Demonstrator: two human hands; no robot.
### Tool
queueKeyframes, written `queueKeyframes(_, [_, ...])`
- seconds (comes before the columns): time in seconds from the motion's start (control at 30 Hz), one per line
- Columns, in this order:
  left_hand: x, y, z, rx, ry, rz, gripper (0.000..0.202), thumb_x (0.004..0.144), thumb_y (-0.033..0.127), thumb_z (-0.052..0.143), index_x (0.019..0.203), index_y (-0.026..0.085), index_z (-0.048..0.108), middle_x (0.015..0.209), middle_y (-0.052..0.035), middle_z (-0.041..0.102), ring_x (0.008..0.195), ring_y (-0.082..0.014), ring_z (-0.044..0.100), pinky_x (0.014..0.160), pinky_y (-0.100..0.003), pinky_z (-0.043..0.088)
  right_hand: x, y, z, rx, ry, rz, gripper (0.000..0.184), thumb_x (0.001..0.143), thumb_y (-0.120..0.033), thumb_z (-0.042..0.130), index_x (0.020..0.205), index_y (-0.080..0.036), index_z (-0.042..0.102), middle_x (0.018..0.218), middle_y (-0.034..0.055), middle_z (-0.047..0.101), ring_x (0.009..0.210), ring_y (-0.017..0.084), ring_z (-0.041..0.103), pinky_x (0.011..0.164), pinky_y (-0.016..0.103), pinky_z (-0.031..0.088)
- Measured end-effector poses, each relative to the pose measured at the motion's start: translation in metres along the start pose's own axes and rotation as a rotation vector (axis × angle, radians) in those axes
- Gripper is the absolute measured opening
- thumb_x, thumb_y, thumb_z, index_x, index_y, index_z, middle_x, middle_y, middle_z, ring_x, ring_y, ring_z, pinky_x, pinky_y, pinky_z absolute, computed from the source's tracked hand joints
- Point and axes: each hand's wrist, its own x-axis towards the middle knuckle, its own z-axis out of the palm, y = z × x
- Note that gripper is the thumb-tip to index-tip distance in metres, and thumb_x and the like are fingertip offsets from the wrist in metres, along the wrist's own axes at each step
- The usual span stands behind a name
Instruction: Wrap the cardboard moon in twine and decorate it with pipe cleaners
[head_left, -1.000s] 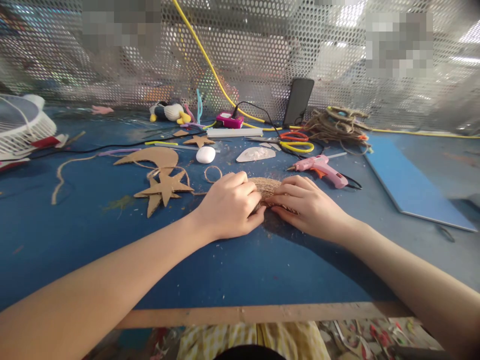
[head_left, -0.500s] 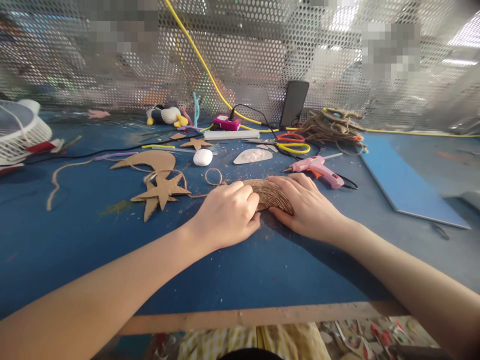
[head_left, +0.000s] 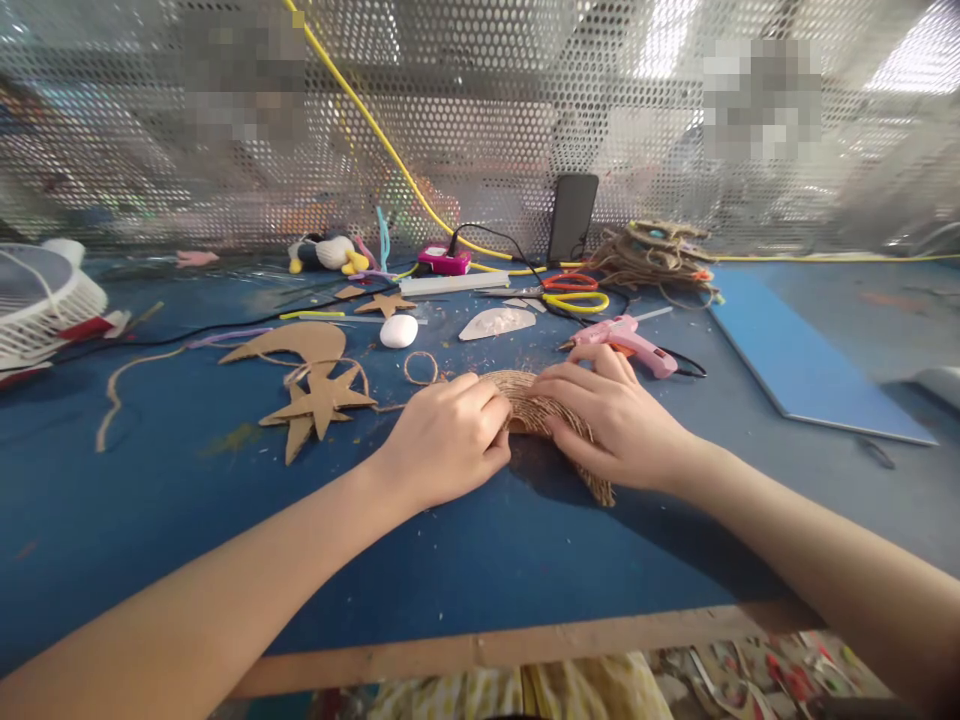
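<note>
At twelve o'clock, a twine arch (head_left: pixel 517 388) is gripped by the left hand (head_left: pixel 452 437) and right hand (head_left: pixel 619 422). From it, a glue gun (head_left: pixel 643 350) is seen at two o'clock, cardboard stars (head_left: pixel 321 402) at nine.

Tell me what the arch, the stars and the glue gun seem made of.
The arch: probably jute-like twine, matte and rough, in close rows of brown strands; its core is uncertain.
The stars: likely cardboard, matte brown, flat with cut edges.
The glue gun: apparently hard plastic, smooth pink, with a moulded-looking body.
</note>
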Motion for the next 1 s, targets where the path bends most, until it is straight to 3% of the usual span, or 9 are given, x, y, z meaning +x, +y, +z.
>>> queueKeyframes(0.17, [-0.0003, 0.001, -0.0004, -0.007, -0.025, -0.022, 0.01, 0.083, 0.02, 0.057, 0.08, 0.015, 0.065, 0.079, -0.0049, 0.066, 0.078, -0.0219, 0.059, 0.067, -0.033, 0.049, 0.0, 0.0016, 0.0048, 0.096, -0.028, -0.084, 0.028, 0.092, -0.017, 0.048, 0.111, -0.018, 0.068, 0.121, 0.0064, 0.068, 0.12, 0.032, 0.04, 0.105, 0.051, 0.035])
queueKeyframes(0.43, [-0.0002, 0.0041, -0.0043, -0.045, -0.032, -0.055, 0.014, 0.084, 0.023, 0.054, 0.075, 0.016, 0.062, 0.077, -0.0059, 0.066, 0.074, -0.0224, 0.059, 0.067, -0.035, 0.049, -0.0007, 0.0012, 0.0034, 0.014, -0.013, -0.146, 0.03, 0.092, -0.018, 0.05, 0.112, -0.018, 0.071, 0.115, 0.0058, 0.072, 0.12, 0.033, 0.042, 0.103, 0.052, 0.035])
queueKeyframes(1.0, [-0.0014, 0.0058, -0.0018, -0.086, -0.01, -0.058, 0.01, 0.079, 0.013, 0.055, 0.072, 0.016, 0.062, 0.07, -0.0039, 0.065, 0.07, -0.0202, 0.059, 0.066, -0.033, 0.048, -0.001, 0.0038, 0.0047, 0.011, 0.002, -0.165, 0.029, 0.092, -0.018, 0.05, 0.111, -0.018, 0.071, 0.116, 0.0075, 0.072, 0.118, 0.033, 0.046, 0.1, 0.052, 0.038])
